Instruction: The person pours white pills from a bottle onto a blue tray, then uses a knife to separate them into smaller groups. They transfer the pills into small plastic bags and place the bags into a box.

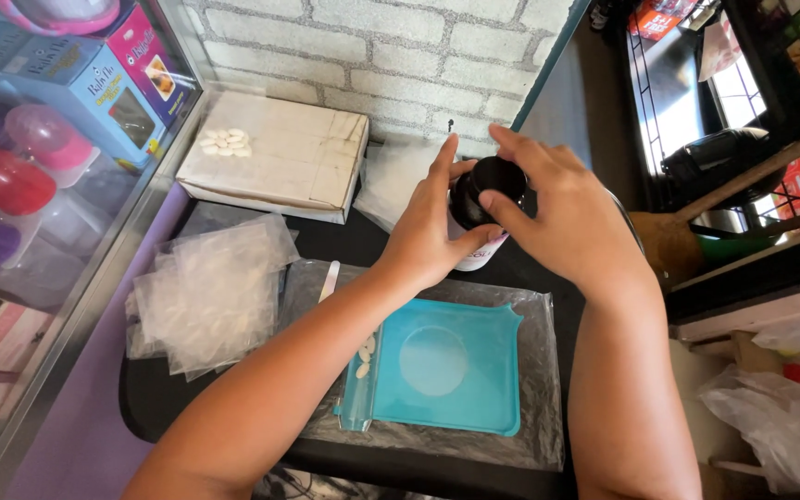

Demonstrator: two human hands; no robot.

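Observation:
My left hand (430, 231) wraps around a white pill bottle (477, 256) held above the black counter. My right hand (562, 208) has its fingers on the bottle's black cap (488, 185). Below the hands lies a teal pill-counting tray (460, 366) on a clear plastic sheet (541, 389). A few white tablets (364, 355) sit in the tray's left channel. A white spatula (329, 280) rests just left of the tray's top corner.
A pile of small clear bags (210, 292) lies on the left of the counter. Behind it a flat white box (275, 153) carries several white tablets (224, 142). A glass display case (39, 157) with boxed goods stands at the left; a brick wall is behind.

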